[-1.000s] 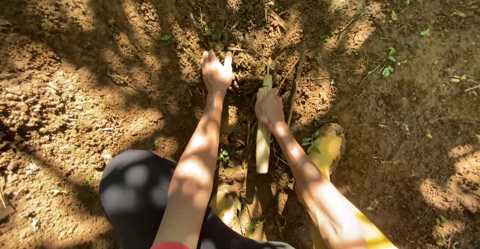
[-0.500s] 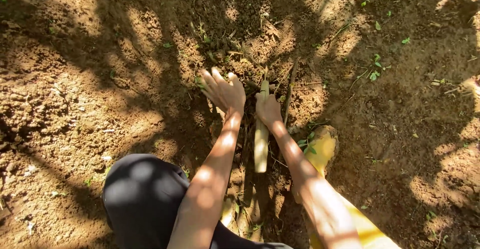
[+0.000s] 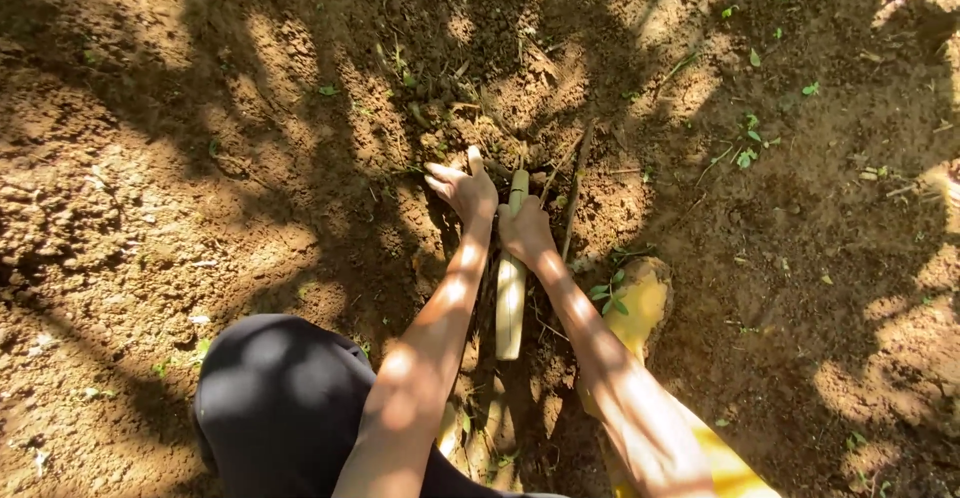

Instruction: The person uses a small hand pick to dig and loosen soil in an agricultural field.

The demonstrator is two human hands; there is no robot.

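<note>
On bare, shadow-dappled soil (image 3: 200,198), seen from above, both arms reach forward over a dug patch. Right hand (image 3: 525,233) closed around the upper part of a pale wooden handle (image 3: 510,308), which lies along the ground pointing away from the person; its far end sits in loose earth among dry stems. Left hand (image 3: 462,190) open, fingers spread, resting on the soil just beside the handle's tip. Dark-clad knee (image 3: 280,398) lower left; yellow boot (image 3: 640,308) right of the handle, near small green seedlings (image 3: 745,153).
</note>
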